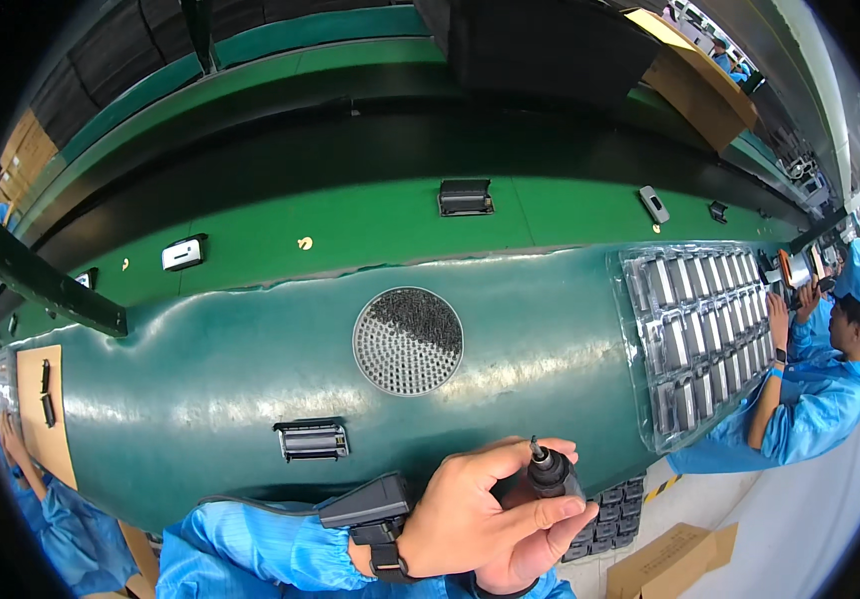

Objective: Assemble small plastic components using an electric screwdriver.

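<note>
My left hand (460, 514) is closed around a black screwdriver (553, 471), whose metal bit points up and away from me. Below and behind it, my right hand (512, 571) is partly hidden, its fingers bent around the same tool's lower part. A black device (365, 502) is strapped to my left wrist over the blue sleeve. On the green mat to the left lies a small rectangular black-and-silver casing (312, 440), apart from both hands. Farther off stands a round perforated dish (371, 368) with many tiny dark screws gathered at its upper right.
A clear plastic tray (646, 344) of grey-and-white parts lies at right, beside a co-worker (809, 389) in blue. Beyond the mat, a green belt (350, 215) carries several devices. A metal post (55, 280) and cardboard (38, 419) are at left. Black trays (609, 514) stand below the table edge.
</note>
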Motion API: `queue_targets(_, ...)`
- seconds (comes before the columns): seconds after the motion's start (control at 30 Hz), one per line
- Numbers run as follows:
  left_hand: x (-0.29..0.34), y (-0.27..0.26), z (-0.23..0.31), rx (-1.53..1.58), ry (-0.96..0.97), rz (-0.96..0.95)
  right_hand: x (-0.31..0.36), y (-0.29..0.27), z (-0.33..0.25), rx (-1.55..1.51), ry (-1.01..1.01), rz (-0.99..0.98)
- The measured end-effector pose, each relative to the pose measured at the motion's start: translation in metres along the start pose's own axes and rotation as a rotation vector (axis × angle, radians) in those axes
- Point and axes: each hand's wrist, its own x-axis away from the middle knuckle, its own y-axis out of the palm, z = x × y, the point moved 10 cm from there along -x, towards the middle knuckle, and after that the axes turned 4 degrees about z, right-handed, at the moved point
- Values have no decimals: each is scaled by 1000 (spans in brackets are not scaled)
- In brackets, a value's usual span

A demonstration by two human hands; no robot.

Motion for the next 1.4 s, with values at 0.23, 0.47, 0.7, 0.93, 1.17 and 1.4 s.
queue_targets(0.23, -2, 4, 19, -163, 113, 22, 32, -43, 17, 7, 243, 596)
queue_targets(0.47, 1, 4, 18, -161, 14, 14, 30, 7, 21, -348, 263, 16)
queue_targets(0.7, 0, 3, 19, -142, -17, -11, 24, 26, 15, -82, 144, -44)
queue_targets(0.93, 4, 18, -1, 333, -144, -195, 6, 22, -2, 67, -107, 107)
queue_targets(1.17, 8, 26, 6, 355, -60, -259, 7, 22, -9, 9, -195, 19)
queue_targets(1.4, 12, 23, -7, 221, -157, -219, 22, -6, -12, 168, -439, 15)
